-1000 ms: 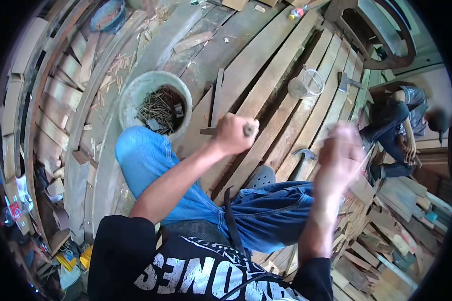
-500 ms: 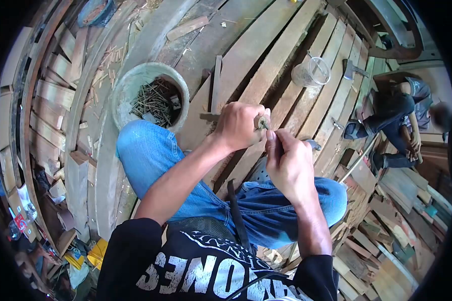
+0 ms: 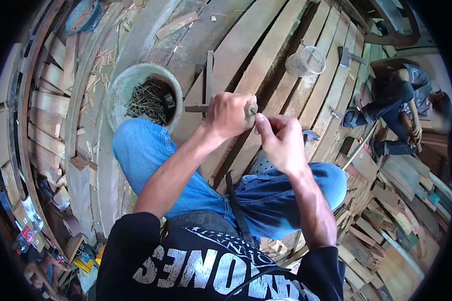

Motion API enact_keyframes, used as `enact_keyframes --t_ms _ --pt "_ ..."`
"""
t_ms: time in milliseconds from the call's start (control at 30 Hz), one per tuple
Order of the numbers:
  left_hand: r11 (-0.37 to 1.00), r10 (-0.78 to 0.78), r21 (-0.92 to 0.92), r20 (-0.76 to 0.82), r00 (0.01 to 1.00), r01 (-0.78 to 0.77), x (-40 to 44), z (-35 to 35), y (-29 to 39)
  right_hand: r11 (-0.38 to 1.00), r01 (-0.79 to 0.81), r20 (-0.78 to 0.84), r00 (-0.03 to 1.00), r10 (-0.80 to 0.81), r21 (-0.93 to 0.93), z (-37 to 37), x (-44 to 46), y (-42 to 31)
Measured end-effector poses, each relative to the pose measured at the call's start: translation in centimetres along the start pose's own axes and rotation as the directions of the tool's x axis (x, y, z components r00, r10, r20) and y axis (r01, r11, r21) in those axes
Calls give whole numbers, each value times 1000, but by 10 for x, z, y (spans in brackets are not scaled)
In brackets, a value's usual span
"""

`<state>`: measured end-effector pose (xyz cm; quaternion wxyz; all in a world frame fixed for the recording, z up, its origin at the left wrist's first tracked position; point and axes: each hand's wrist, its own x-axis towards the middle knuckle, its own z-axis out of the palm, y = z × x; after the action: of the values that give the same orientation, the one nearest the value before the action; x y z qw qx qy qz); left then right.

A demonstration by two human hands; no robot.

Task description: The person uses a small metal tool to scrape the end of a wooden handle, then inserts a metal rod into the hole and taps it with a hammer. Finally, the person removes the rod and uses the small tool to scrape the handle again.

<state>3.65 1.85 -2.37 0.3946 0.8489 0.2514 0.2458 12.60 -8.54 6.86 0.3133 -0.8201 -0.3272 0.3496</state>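
Note:
My left hand (image 3: 229, 116) is closed round a thin dark rod (image 3: 196, 108), which sticks out to the left of the fist. At the fist's right side shows the rod's round, greenish end (image 3: 251, 109). Against that end my right hand (image 3: 281, 138) pinches with thumb and forefinger; whatever it pinches is too small to name. Left of the hands, beside my knee, stands a pale bucket (image 3: 116, 90) with many nails (image 3: 148, 100) in it. Below and right of my right hand, a hammer head (image 3: 310, 135) lies partly hidden.
A clear plastic tub (image 3: 305, 62) and an axe (image 3: 344, 57) rest on the planks (image 3: 266, 60). Another person (image 3: 402, 103) sits at the right. Wood scraps (image 3: 381, 226) are piled lower right, and a blue basin (image 3: 84, 17) is at the upper left.
My right hand, blurred and apart at first, has come in to meet the rod's end beside my left fist. Both hands have since shifted slightly left, and the view has moved a little.

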Motion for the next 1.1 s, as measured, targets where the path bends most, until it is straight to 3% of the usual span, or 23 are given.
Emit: enact_keyframes --t_ms 67,100,133,200,233,267,300,333,367,400,467,567,633,1000,1100 --pt "998 53 -33 79 995 -51 -8 9 -3 984 177 -344 924 -167 -1 -14 -2 -16" --pt "997 78 4 268 960 -82 -30 26 -7 983 183 -331 927 -176 -8 -30 -2 -23" --pt "997 56 -73 292 955 -36 -47 35 -7 949 280 -406 892 -201 145 -56 -3 -26" --pt "960 -86 -254 126 988 116 -28 25 -9 750 512 -616 767 -179 419 -89 9 -27" --pt "919 -145 -362 54 988 155 -12 16 -9 802 364 -536 842 -64 474 -71 5 -20" --pt "936 -153 -312 53 987 162 -4 3 -8 748 288 -408 913 -25 598 -54 -4 -19" --pt "943 -157 -292 39 987 161 -2 4 -10 870 171 -349 937 1 462 -41 -7 -19" --pt "948 -171 -269 28 985 172 -5 2 -10 957 217 -259 952 -164 193 -33 -4 -20" --pt "940 -219 -257 42 975 222 -8 2 -8 976 215 -140 968 -207 43 -29 -3 -21" --pt "931 -263 -247 55 963 269 -4 1 1 987 153 -55 987 -150 55 -22 0 -15" --pt "939 -180 -295 22 983 178 2 6 2 988 94 67 994 -86 -121 -14 0 -14" --pt "943 -150 -307 -38 988 131 9 6 2 978 73 47 997 -65 -195 -11 -1 -12" --pt "972 -139 -208 -119 983 112 6 11 0 974 17 36 999 -9 -226 -13 -2 -13" --pt "998 -4 -61 -127 992 -4 -2 20 -8 939 48 25 999 -42 -339 -9 1 -11" --pt "998 56 -35 -61 997 -58 -3 24 -12 918 93 6 995 -98 -385 -6 1 0"
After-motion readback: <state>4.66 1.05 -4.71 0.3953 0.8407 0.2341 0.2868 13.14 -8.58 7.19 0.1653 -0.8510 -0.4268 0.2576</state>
